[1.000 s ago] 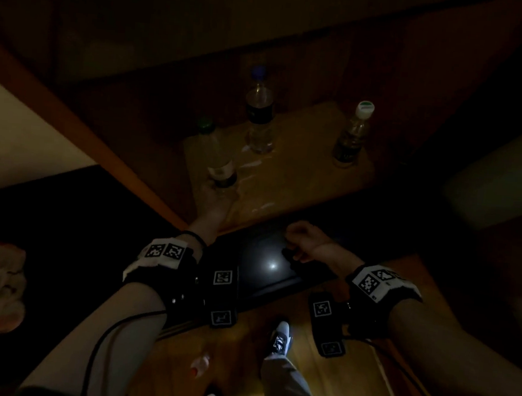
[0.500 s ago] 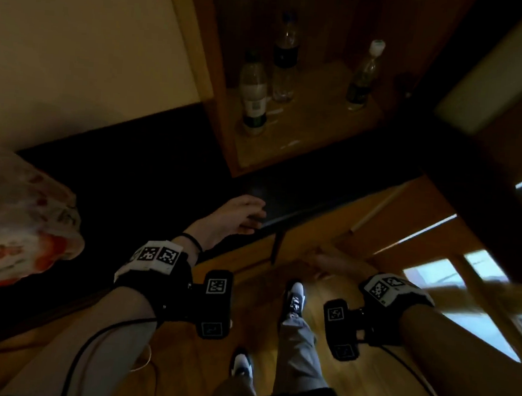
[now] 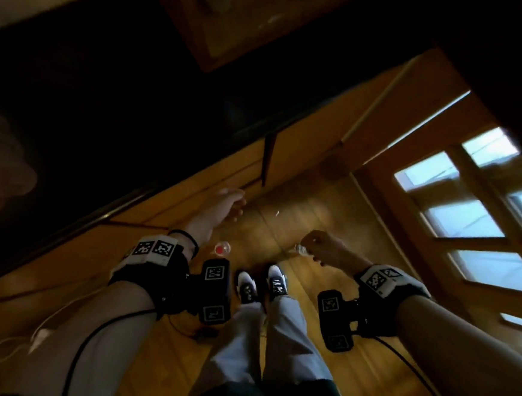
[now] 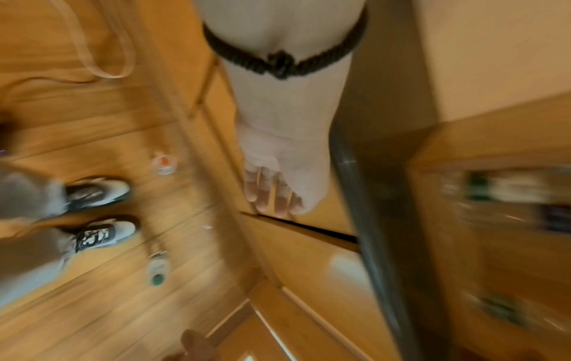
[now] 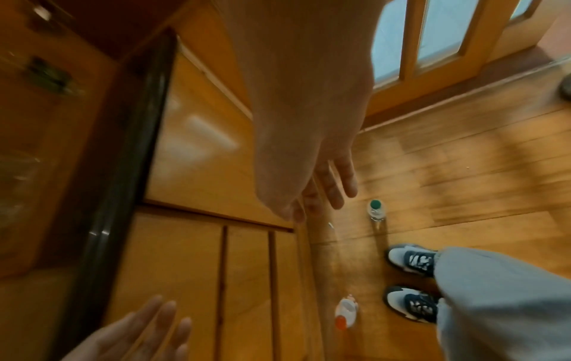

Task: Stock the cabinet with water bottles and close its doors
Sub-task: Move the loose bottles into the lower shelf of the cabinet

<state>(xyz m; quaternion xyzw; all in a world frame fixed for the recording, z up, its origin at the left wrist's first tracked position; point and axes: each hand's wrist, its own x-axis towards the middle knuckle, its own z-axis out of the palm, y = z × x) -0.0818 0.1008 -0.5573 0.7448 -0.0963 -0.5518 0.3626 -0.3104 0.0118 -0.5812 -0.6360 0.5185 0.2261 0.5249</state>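
Wooden plank floor (image 3: 320, 221), honey-coloured and glossy, fills the lower part of every view. Beside it stands a wooden cabinet (image 3: 305, 132) of the same warm tone, topped by a black glossy tabletop (image 3: 111, 98); above that, an open wooden shelf compartment (image 3: 235, 30) shows only blurred shapes, too smeared to name. A wooden door with pale glass panes (image 3: 467, 214) stands to the person's right.

The person's legs in light grey trousers (image 3: 273, 339) end in white-and-dark trainers (image 3: 262, 284) planted on the floor.

Left hand (image 3: 226, 203): fingers straight and relaxed, holding nothing, hanging close in front of the lower cabinet front near a dark seam between panels. Right hand (image 3: 324, 248): in the wrist view its fingers (image 5: 336, 180) are loosely extended and apart, gripping nothing, above and just beside the green-capped bottle.

Two clear plastic water bottles stand upright on the floor, in front of the cabinet and the trainers. The clear bottle with a red-orange cap (image 3: 222, 248) is near the left wrist, seen almost from above; its body is transparent with a pale label (image 5: 346, 310). The clear bottle with a green cap (image 5: 375, 210) stands apart from it, near the right hand; it is slim and transparent, and partly hidden behind that hand in the head view.
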